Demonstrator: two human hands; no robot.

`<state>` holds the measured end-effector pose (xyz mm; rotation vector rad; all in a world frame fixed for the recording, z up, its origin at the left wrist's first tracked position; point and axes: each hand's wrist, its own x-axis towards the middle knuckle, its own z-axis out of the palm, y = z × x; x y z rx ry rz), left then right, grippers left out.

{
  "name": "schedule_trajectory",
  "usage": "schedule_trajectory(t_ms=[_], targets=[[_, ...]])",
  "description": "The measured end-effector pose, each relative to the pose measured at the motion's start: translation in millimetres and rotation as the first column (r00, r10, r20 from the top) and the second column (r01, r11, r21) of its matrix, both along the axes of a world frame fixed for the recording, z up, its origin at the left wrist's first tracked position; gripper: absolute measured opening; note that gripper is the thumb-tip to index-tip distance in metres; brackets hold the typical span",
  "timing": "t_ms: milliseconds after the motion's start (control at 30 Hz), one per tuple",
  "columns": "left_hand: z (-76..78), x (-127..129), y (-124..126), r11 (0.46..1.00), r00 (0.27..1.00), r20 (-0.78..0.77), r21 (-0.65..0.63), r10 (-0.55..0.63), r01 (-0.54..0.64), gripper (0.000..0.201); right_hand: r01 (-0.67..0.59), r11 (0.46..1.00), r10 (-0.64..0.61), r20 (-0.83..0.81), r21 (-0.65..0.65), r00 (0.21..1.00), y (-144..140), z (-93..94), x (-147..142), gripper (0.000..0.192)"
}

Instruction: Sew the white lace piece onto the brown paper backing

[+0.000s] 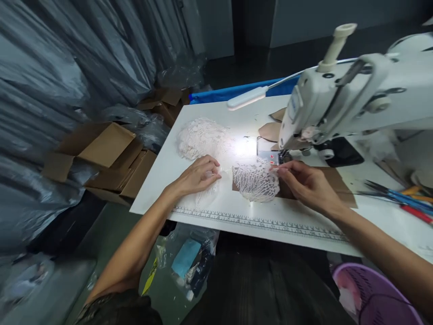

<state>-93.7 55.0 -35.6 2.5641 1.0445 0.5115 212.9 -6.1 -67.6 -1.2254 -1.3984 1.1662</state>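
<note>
Lace piece [256, 181] between hands: right hand [304, 184] pinching its needle-side edge; left hand [198, 175] flat on lace, nearer counter's [209, 210] left edge.

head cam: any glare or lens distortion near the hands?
Head view: the lamp blows out the white table beside the lace piece; wide-angle distortion bends the sewing machine; left hand and right hand stay evenly lit, fairly sharp.
</note>
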Motion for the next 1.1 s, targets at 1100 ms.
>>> schedule_trajectory(t_ms=[1100], targets=[[-0.4, 130.7, 2.2, 0.899, 0.850, 0.482, -0.436, 0.212, 0.023, 0.017, -0.004, 0.999, -0.023, -0.516, -0.051, 0.857, -0.8, -6.2, -13.6, 0.036]])
